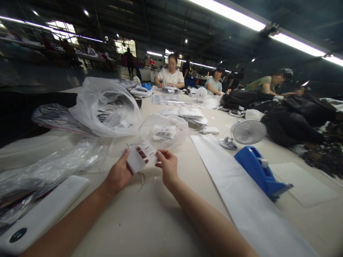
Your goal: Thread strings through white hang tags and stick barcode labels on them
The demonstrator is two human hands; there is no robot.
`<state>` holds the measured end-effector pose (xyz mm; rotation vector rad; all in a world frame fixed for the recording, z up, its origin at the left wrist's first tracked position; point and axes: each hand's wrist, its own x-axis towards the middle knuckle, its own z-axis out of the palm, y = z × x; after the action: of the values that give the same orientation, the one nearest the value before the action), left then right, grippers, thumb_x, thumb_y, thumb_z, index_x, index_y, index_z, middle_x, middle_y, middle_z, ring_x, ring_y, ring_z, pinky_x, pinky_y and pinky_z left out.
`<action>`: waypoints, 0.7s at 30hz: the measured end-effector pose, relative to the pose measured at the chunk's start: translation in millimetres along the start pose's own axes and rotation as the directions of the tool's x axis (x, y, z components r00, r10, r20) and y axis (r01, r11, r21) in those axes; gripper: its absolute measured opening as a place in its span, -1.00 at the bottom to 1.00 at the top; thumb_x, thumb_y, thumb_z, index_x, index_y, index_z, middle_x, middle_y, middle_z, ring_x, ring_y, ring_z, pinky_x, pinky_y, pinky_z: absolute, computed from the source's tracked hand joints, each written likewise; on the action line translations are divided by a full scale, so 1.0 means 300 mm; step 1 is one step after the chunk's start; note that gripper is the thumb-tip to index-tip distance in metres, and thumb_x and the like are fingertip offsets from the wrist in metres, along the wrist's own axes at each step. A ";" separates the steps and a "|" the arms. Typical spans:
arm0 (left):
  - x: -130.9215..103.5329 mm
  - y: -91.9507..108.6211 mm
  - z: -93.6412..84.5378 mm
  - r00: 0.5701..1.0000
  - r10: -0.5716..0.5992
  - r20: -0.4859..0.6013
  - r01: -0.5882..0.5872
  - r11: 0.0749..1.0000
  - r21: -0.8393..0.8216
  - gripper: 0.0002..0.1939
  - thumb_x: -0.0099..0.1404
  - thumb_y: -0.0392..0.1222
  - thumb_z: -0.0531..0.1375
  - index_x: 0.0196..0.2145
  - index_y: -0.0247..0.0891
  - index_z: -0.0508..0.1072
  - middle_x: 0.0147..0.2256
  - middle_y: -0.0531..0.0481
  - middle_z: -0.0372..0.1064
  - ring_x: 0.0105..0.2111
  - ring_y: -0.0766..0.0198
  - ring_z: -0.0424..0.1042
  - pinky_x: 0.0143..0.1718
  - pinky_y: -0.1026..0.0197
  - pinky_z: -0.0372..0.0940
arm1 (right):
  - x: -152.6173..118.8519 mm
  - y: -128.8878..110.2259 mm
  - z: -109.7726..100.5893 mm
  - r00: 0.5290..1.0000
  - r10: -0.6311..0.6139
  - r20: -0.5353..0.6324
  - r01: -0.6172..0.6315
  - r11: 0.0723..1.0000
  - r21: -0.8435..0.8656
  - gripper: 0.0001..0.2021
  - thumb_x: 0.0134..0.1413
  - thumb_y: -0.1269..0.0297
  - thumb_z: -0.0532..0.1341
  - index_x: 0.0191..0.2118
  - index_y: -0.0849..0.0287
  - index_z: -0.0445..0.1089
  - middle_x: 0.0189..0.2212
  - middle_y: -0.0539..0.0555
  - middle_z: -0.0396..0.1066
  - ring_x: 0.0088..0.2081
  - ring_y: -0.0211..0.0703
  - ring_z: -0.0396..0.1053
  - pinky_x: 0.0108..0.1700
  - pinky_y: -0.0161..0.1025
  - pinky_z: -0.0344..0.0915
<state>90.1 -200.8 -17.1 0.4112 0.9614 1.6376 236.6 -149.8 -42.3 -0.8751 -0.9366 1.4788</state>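
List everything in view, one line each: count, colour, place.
paper tags: small stack, white with dark red print, held in both hands
plastic bags: several, clear, left and centre of table
tape dispenser: 1, blue, right of hands
desk fan: 1, white, beyond dispenser
power bank: 1, white, bottom left
dark garments: pile, black, far right
table: 1, beige
people: several seated at far end
left hand: grips tags
right hand: pinches tags' edge

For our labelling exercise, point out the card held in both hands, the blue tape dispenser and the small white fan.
card (140, 156): head view, middle of its printed face.
blue tape dispenser (254, 169): head view, its sloped blue body.
small white fan (248, 131): head view, centre of its round grille.
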 end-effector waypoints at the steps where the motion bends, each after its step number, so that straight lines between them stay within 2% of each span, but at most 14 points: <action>1: -0.001 -0.001 -0.001 1.000 -0.015 0.008 0.015 1.000 0.003 -0.59 0.55 0.04 0.00 0.03 -0.28 0.49 0.02 -0.17 0.56 0.04 -0.01 0.53 -0.07 0.02 0.53 | -0.001 -0.001 -0.001 1.000 0.025 0.000 -0.025 0.999 0.023 -0.74 -0.14 0.14 0.42 -0.34 0.18 0.49 -0.49 -0.04 0.43 -0.47 -0.30 0.34 -0.48 -0.37 0.34; 5: -0.015 -0.003 -0.004 1.000 -0.020 0.012 0.019 0.997 0.072 -0.60 0.53 0.01 0.05 0.08 -0.30 0.48 0.04 -0.22 0.55 -0.06 0.05 0.58 -0.14 0.08 0.56 | -0.004 0.003 0.002 1.000 0.020 0.005 -0.020 0.999 0.048 -0.70 -0.15 0.14 0.44 -0.31 0.20 0.49 -0.48 -0.04 0.44 -0.46 -0.31 0.35 -0.47 -0.39 0.35; 7: -0.021 -0.002 -0.006 0.998 -0.019 0.058 0.012 0.994 0.112 -0.60 0.52 0.00 0.07 0.11 -0.31 0.48 0.09 -0.24 0.53 0.00 0.03 0.56 -0.08 0.08 0.55 | -0.001 0.001 0.004 1.000 -0.007 -0.014 0.008 0.998 0.056 -0.69 -0.16 0.15 0.45 -0.30 0.21 0.48 -0.47 -0.03 0.46 -0.44 -0.29 0.38 -0.46 -0.38 0.37; 10: -0.021 -0.003 -0.014 0.985 -0.050 0.164 0.032 0.994 0.109 -0.50 0.51 0.10 0.05 0.14 -0.31 0.49 0.20 -0.26 0.44 0.19 -0.06 0.43 0.09 0.00 0.49 | 0.007 -0.005 0.006 0.999 -0.024 -0.032 0.027 0.996 0.086 -0.70 -0.16 0.18 0.46 -0.30 0.21 0.47 -0.45 -0.02 0.48 -0.40 -0.25 0.42 -0.42 -0.35 0.41; 11: -0.018 -0.006 -0.019 0.981 -0.056 0.188 0.036 0.994 0.103 -0.47 0.50 0.14 0.05 0.15 -0.30 0.49 0.23 -0.25 0.41 0.24 -0.08 0.37 0.13 -0.02 0.46 | 0.009 -0.006 0.007 1.000 0.015 -0.016 -0.013 0.995 0.100 -0.70 -0.16 0.19 0.46 -0.29 0.21 0.47 -0.45 -0.02 0.48 -0.41 -0.26 0.42 -0.43 -0.36 0.40; 13: -0.012 -0.014 -0.028 0.972 -0.054 0.227 0.032 0.995 0.098 -0.42 0.48 0.20 0.06 0.17 -0.27 0.49 0.29 -0.21 0.34 0.31 -0.08 0.29 0.18 -0.01 0.42 | 0.006 -0.003 0.012 0.984 0.159 0.083 -0.169 0.978 0.121 -0.70 -0.16 0.22 0.46 -0.27 0.21 0.49 -0.48 -0.02 0.46 -0.49 -0.31 0.36 -0.50 -0.41 0.33; 15: -0.009 -0.023 -0.035 0.959 -0.044 0.281 0.017 0.995 0.100 -0.39 0.45 0.25 0.07 0.20 -0.24 0.47 0.33 -0.16 0.28 0.35 -0.03 0.22 0.20 0.06 0.39 | -0.004 0.006 0.020 0.926 0.297 0.234 -0.330 0.937 0.118 -0.72 -0.15 0.25 0.46 -0.27 0.25 0.51 -0.54 -0.04 0.41 -0.57 -0.39 0.26 -0.57 -0.48 0.18; 17: -0.013 -0.030 -0.040 0.938 -0.053 0.343 0.015 0.994 0.112 -0.35 0.44 0.29 0.07 0.25 -0.19 0.43 0.37 -0.11 0.23 0.36 0.02 0.21 0.16 0.14 0.40 | -0.017 0.016 0.026 0.859 0.360 0.364 -0.425 0.898 0.113 -0.76 -0.14 0.29 0.46 -0.33 0.28 0.50 -0.61 -0.08 0.33 -0.62 -0.45 0.16 -0.61 -0.52 0.05; 19: -0.019 -0.030 -0.042 0.922 -0.083 0.377 0.025 0.987 0.158 -0.34 0.43 0.32 0.06 0.27 -0.14 0.41 0.40 -0.10 0.17 0.30 0.01 0.30 0.08 0.14 0.46 | -0.023 0.019 0.028 0.785 0.412 0.463 -0.509 0.854 0.104 -0.80 -0.15 0.38 0.45 -0.40 0.28 0.44 -0.65 -0.14 0.22 -0.65 -0.49 0.06 -0.63 -0.55 -0.04; 21: -0.024 -0.026 -0.043 0.914 -0.114 0.390 0.034 0.978 0.207 -0.32 0.41 0.34 0.06 0.25 -0.14 0.43 0.43 -0.11 0.09 0.18 -0.03 0.43 0.00 0.11 0.51 | -0.021 0.012 0.026 0.691 0.471 0.548 -0.603 0.794 0.077 -0.81 -0.13 0.48 0.41 -0.43 0.27 0.38 -0.64 -0.16 0.18 -0.66 -0.52 -0.02 -0.63 -0.57 -0.09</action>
<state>88.2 -212.2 -29.4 0.8031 0.8149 1.3216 228.8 -156.8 -42.2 -0.5973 -0.8589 2.3810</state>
